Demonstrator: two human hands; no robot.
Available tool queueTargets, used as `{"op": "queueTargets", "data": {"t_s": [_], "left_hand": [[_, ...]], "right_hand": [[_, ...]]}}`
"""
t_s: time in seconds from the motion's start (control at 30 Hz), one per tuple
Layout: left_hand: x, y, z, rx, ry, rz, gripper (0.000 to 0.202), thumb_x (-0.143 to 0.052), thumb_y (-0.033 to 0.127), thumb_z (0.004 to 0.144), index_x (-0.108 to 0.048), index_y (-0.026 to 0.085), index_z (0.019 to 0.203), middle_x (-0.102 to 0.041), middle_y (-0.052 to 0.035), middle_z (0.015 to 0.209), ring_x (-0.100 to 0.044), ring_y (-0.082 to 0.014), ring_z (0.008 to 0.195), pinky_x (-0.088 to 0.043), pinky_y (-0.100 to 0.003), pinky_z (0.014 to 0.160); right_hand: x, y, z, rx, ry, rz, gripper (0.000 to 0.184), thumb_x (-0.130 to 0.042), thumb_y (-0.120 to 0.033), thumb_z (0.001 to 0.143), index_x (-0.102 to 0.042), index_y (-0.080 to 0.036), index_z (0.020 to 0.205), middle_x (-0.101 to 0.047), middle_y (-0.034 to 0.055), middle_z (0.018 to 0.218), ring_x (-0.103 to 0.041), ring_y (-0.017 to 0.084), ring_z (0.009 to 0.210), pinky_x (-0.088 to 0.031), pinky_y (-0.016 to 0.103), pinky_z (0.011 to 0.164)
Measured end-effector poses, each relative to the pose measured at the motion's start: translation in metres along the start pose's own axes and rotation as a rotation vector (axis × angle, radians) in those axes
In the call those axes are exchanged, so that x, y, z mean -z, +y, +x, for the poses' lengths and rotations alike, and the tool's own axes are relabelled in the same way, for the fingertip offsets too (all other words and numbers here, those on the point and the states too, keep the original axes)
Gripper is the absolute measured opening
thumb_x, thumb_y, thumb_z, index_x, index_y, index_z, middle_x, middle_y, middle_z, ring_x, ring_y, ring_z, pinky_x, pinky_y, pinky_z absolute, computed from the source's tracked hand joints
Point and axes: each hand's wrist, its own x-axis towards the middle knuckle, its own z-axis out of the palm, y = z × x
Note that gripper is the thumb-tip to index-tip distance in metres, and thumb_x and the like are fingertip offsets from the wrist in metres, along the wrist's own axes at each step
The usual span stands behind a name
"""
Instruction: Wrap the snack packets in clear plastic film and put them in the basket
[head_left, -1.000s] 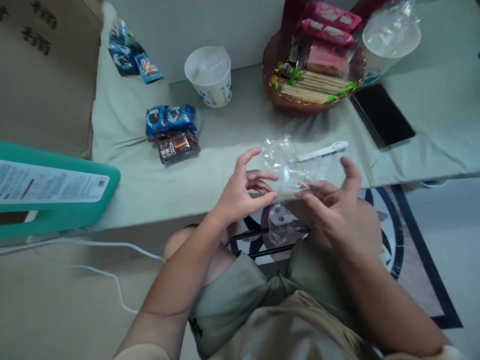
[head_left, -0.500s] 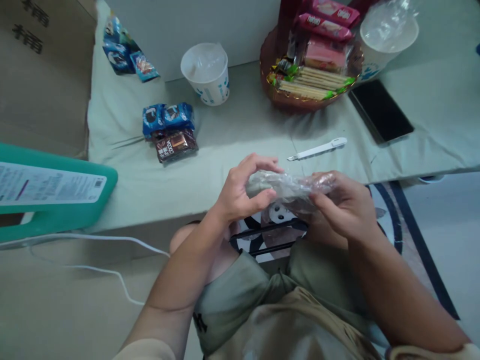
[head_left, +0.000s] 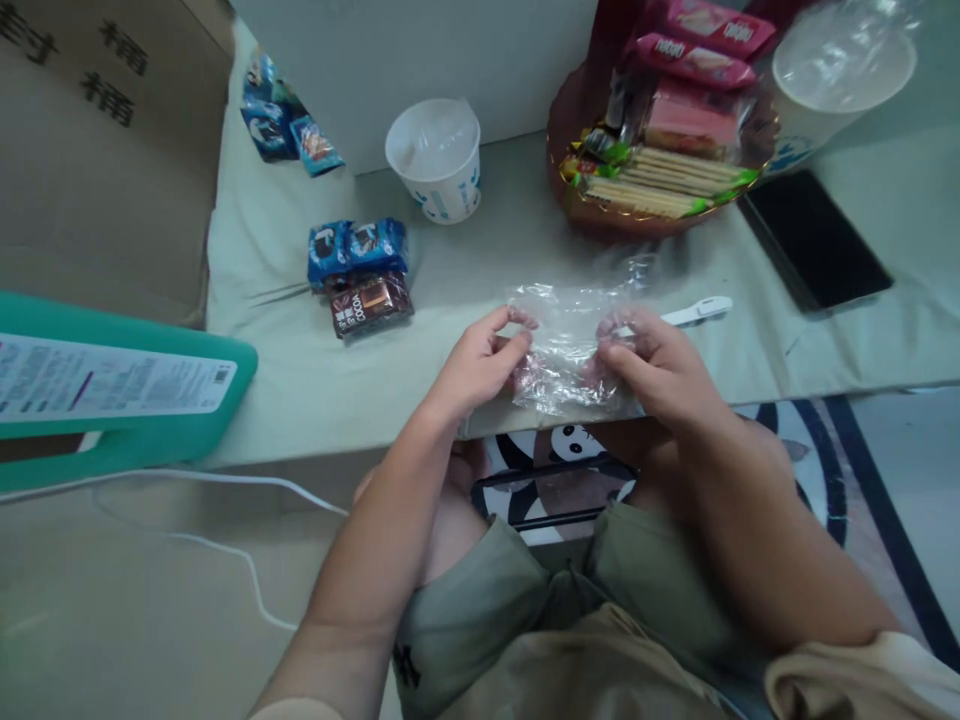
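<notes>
A clear plastic bag is stretched flat between my two hands at the near edge of the table. My left hand pinches its left side with thumb and fingers closed. My right hand grips its right side the same way. Just behind my right hand lies a white utility knife, partly hidden by the bag.
Blue and brown snack packets lie to the left, with a white paper cup behind them. A brown tray of biscuits, a second cup and a black phone are at the right. A green board juts in from the left.
The bag was spread open, then bunched up between both hands; now it is pulled flat again, held at both sides slightly farther over the table.
</notes>
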Motion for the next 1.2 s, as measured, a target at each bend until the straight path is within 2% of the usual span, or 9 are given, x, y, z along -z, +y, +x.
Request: {"op": "queueTargets", "data": {"t_s": [0.1,0.33,0.43,0.57,0.63,0.77,0.9,1.0,1.2], "left_hand": [[0.003,0.002,0.002,-0.058,-0.068,-0.044,0.020,-0.070,0.032,0.085,-0.066,0.023,0.102,-0.057,0.0074,0.054,-0.053,-0.0093,0.042,-0.041,-0.021,0.043],[0.003,0.000,0.019,-0.212,-0.020,-0.021,0.031,-0.067,0.046,0.081,-0.070,0.018,0.069,-0.064,-0.0020,0.067,-0.053,-0.0099,0.057,-0.043,-0.023,0.053],[0.005,-0.006,0.026,-0.252,0.060,0.213,0.022,-0.077,0.036,0.075,-0.071,0.019,0.086,-0.066,-0.0007,0.077,-0.057,-0.0102,0.065,-0.047,-0.023,0.060],[-0.001,0.002,0.020,-0.513,0.483,0.523,0.026,-0.071,0.023,0.076,-0.067,0.021,0.102,-0.068,-0.0050,0.100,-0.067,-0.0168,0.090,-0.056,-0.031,0.080],[-0.015,0.015,0.013,-0.706,0.693,0.751,0.017,-0.068,0.019,0.078,-0.066,0.022,0.094,-0.067,-0.0048,0.097,-0.066,-0.0190,0.096,-0.056,-0.035,0.089],[-0.055,0.036,0.009,-0.665,0.398,0.903,0.027,-0.072,0.029,0.080,-0.067,0.022,0.106,-0.071,-0.0080,0.115,-0.067,-0.0230,0.111,-0.054,-0.041,0.101],[-0.076,0.043,0.024,-0.412,0.076,0.655,0.033,-0.069,0.034,0.082,-0.067,0.018,0.110,-0.075,-0.0076,0.104,-0.070,-0.0185,0.089,-0.057,-0.031,0.081],[-0.079,0.061,0.039,-0.438,0.174,0.658,0.018,-0.066,0.034,0.085,-0.069,0.019,0.094,-0.072,-0.0031,0.085,-0.064,-0.0147,0.073,-0.052,-0.027,0.068],[-0.130,0.137,0.104,-0.904,0.388,0.956,0.011,-0.073,0.022,0.084,-0.062,0.023,0.089,-0.065,-0.0006,0.085,-0.063,-0.0176,0.080,-0.052,-0.033,0.078]], "right_hand": [[0.004,0.012,0.005,0.041,0.076,0.178,0.030,-0.074,-0.039,0.081,-0.066,-0.030,0.108,-0.066,-0.0048,0.067,-0.057,0.014,0.052,-0.045,0.028,0.050],[0.020,0.008,0.016,-0.046,-0.044,0.386,0.056,-0.059,-0.077,0.072,-0.073,-0.024,0.067,-0.067,0.0068,0.063,-0.059,0.022,0.055,-0.044,0.036,0.051],[0.018,0.007,0.021,-0.020,-0.023,0.285,0.035,-0.076,-0.057,0.071,-0.073,-0.022,0.073,-0.068,0.0034,0.070,-0.059,0.017,0.062,-0.046,0.032,0.058],[0.011,0.011,0.029,0.007,0.036,0.332,0.050,-0.085,-0.027,0.059,-0.068,-0.025,0.107,-0.069,-0.0025,0.082,-0.060,0.015,0.069,-0.046,0.029,0.064],[0.011,0.010,0.031,0.000,0.064,0.358,0.040,-0.082,-0.028,0.061,-0.067,-0.023,0.097,-0.066,-0.0035,0.078,-0.057,0.013,0.066,-0.043,0.028,0.062],[0.016,0.000,0.030,0.068,0.050,0.405,0.020,-0.077,-0.029,0.066,-0.060,-0.021,0.072,-0.058,-0.0054,0.068,-0.049,0.010,0.062,-0.038,0.026,0.062],[0.028,-0.010,0.025,0.158,-0.119,0.735,0.016,-0.077,-0.032,0.068,-0.065,-0.022,0.075,-0.067,-0.0024,0.075,-0.060,0.014,0.072,-0.047,0.029,0.072],[0.041,-0.012,0.025,0.186,-0.091,0.923,0.024,-0.074,-0.043,0.072,-0.073,-0.024,0.085,-0.075,0.0036,0.094,-0.068,0.020,0.091,-0.053,0.036,0.084],[0.068,-0.011,0.034,0.232,0.435,1.024,0.017,-0.070,-0.040,0.075,-0.068,-0.023,0.075,-0.064,-0.0002,0.070,-0.059,0.014,0.067,-0.047,0.028,0.065]]}}
